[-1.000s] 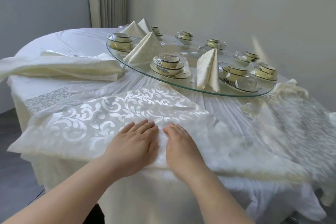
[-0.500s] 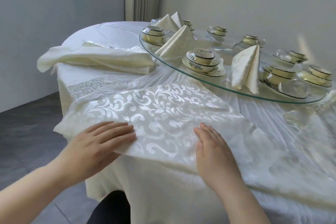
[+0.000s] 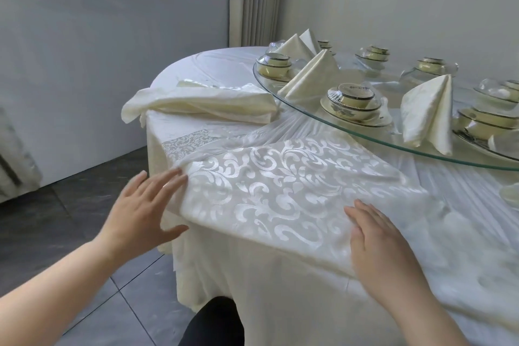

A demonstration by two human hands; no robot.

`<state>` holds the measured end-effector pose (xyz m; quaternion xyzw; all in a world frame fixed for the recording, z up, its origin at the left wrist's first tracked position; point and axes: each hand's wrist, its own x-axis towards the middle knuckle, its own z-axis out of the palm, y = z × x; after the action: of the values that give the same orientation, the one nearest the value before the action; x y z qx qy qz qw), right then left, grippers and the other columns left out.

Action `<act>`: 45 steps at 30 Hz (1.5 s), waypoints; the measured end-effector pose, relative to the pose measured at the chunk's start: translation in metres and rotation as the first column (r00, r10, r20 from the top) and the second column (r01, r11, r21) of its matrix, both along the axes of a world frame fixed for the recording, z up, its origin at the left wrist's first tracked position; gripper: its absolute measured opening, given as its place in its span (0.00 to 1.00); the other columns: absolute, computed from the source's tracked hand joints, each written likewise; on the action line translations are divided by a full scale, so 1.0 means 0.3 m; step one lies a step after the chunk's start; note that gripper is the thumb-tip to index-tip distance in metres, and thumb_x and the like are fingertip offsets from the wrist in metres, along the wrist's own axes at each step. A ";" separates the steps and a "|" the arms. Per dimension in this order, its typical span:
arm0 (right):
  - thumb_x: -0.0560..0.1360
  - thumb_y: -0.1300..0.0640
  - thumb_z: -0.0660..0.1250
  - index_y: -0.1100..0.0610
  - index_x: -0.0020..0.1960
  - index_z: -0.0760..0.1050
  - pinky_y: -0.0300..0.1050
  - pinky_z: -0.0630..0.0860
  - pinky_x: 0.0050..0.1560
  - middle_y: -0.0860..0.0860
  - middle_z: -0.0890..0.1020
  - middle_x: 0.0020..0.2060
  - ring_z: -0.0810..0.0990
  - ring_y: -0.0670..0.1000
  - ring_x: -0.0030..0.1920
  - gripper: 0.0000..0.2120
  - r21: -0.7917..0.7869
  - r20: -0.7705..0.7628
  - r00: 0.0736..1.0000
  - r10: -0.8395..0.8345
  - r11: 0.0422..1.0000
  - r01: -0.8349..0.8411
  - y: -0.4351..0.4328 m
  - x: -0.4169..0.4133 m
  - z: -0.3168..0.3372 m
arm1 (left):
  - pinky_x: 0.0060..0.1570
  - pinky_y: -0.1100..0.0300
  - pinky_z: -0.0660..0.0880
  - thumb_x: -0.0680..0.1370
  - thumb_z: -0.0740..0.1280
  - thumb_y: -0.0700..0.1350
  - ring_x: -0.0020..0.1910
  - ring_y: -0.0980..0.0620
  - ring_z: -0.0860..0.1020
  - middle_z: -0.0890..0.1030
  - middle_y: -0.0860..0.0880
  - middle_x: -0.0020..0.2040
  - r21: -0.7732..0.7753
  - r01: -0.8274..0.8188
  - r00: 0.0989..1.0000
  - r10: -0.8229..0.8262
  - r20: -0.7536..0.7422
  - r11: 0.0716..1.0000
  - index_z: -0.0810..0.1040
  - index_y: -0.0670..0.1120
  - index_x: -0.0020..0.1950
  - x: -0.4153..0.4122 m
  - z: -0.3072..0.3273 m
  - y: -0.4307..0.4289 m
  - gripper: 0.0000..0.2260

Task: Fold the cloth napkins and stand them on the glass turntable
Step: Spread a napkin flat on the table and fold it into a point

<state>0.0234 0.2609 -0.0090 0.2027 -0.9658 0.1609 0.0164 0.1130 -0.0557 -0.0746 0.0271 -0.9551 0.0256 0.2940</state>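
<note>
We had the round table (image 3: 213,64) draped in white so a napkin could be spread flat on its near edge for folding, we judged. The glass turntable (image 3: 373,136) sat further back, already carrying several folded napkins (image 3: 427,114) standing between the bowls. The patterned napkin (image 3: 280,185) lay open, glossy scrolls on cream, its near edge hanging over the table edge. Our left hand (image 3: 140,208) was at its left corner, fingers spread, gripping nothing; our right hand (image 3: 376,236) pressed flat, fingers together, pinning it.
</note>
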 end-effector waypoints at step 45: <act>0.81 0.49 0.49 0.52 0.73 0.55 0.38 0.45 0.71 0.45 0.52 0.75 0.48 0.45 0.74 0.22 0.003 -0.004 1.000 0.005 1.000 -0.005 0.001 -0.004 -0.006 | 0.27 0.67 0.76 0.37 0.83 0.53 0.27 0.58 0.78 0.81 0.48 0.31 0.998 -0.022 0.979 -0.203 0.011 -0.053 0.84 0.45 0.30 0.122 0.305 -0.258 0.26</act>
<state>0.0221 0.2612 -0.0109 0.2056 -0.9654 0.1593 0.0177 0.1497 -0.1330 0.0170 0.1657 -0.6962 -0.6899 0.1088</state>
